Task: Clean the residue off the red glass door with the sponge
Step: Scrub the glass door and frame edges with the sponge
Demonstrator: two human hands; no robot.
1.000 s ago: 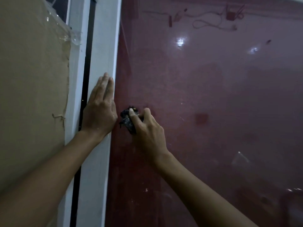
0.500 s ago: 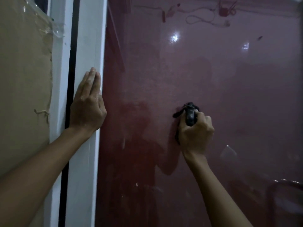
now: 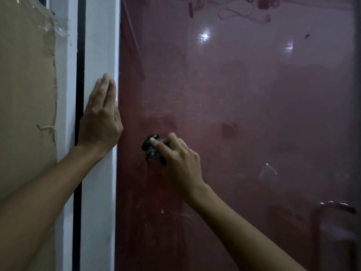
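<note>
Two hands: both are working at the red glass door (image 3: pixel 234 114), one bracing, one scrubbing.
Left hand (image 3: pixel 100 122): lying flat, fingers straight and together, pressing on the white door frame (image 3: pixel 97 45) just beside the glass and holding nothing.
Right hand (image 3: pixel 175 155): fingers are curling round a dark, crumpled sponge (image 3: pixel 151 147), pushing it against the pane near the frame.
Step in hand: scrubbing appears to be under way (hazy smears are showing across the glass).
Next move: probably calling for steady pressure, working outward over the cloudy patches and pale specks lower down.
Backdrop: brown cardboard (image 3: pixel 25 94) is covering the neighbouring panel.
</note>
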